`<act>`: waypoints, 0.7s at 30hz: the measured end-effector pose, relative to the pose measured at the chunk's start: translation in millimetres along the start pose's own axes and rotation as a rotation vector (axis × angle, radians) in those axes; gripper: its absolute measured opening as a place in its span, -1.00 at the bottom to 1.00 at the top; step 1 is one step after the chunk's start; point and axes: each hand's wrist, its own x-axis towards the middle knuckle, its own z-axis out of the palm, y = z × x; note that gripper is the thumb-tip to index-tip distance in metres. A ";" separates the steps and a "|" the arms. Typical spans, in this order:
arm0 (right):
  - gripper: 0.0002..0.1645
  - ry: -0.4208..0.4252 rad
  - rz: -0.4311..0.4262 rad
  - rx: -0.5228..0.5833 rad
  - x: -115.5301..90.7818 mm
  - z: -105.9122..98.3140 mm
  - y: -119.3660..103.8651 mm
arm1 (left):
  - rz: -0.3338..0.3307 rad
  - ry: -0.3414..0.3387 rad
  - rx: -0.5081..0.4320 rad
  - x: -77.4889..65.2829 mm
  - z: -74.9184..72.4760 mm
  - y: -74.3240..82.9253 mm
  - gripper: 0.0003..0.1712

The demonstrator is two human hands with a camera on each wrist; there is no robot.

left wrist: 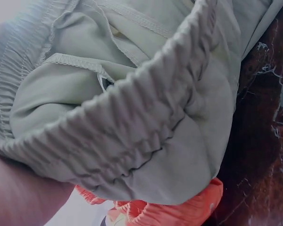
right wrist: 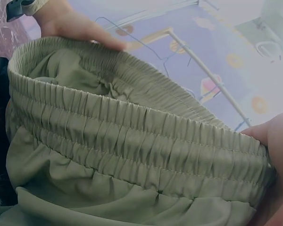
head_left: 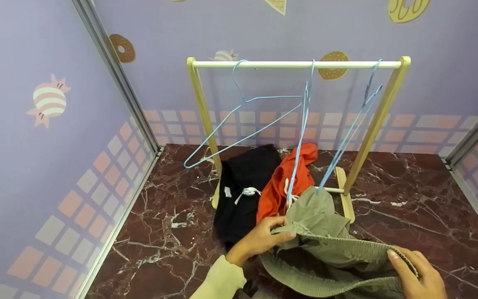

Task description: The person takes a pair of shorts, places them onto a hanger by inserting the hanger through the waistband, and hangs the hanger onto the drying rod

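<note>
An olive-green garment with a gathered elastic waistband [head_left: 347, 249] is stretched between my two hands, its opening facing up toward me. My left hand [head_left: 259, 238] pinches the far left part of the band between thumb and fingers. At the right end, my right hand [head_left: 419, 270] grips the band, thumb on the near face. The waistband [right wrist: 141, 127] fills much of the right wrist view, with the right hand [right wrist: 278, 155] at its edge. Inside the garment [left wrist: 61, 94], seams show in the left wrist view. Its lower part is hidden.
A small wooden rack [head_left: 259, 64] stands ahead with several blue wire hangers [head_left: 243, 124] on its rail. Beneath it lie a black garment [head_left: 243, 187] with a white drawstring and an orange garment [head_left: 280, 182]. Patterned walls enclose the dark red marbled floor [head_left: 152, 249].
</note>
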 end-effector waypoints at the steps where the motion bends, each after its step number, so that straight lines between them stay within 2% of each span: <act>1: -0.28 -0.013 0.011 0.006 0.6 0.8 0.1 | -0.007 -0.008 0.007 -1.1 -0.2 -1.2 -0.55; 4: -0.28 -0.012 0.024 0.029 2.6 3.8 0.6 | -0.013 -0.027 0.018 -4.4 -0.7 -0.9 -0.57; 6: -0.30 0.002 0.016 0.039 3.7 6.2 0.9 | -0.019 -0.033 0.028 -7.0 -1.6 8.7 -0.57; 11: -0.35 0.029 -0.051 0.028 7.9 11.5 0.8 | -0.040 -0.015 0.028 -10.6 -0.5 10.4 -0.53; 13: -0.34 0.022 -0.076 0.018 9.9 14.5 0.6 | -0.076 -0.013 0.015 -11.8 0.3 2.6 -0.51; 18: -0.19 -0.051 -0.079 0.062 12.9 21.2 -0.3 | -0.186 0.015 0.030 -16.3 1.1 4.7 -0.42; 21: -0.18 -0.043 -0.080 0.078 14.1 25.4 -1.4 | -0.224 0.041 0.045 -17.1 2.0 6.9 -0.38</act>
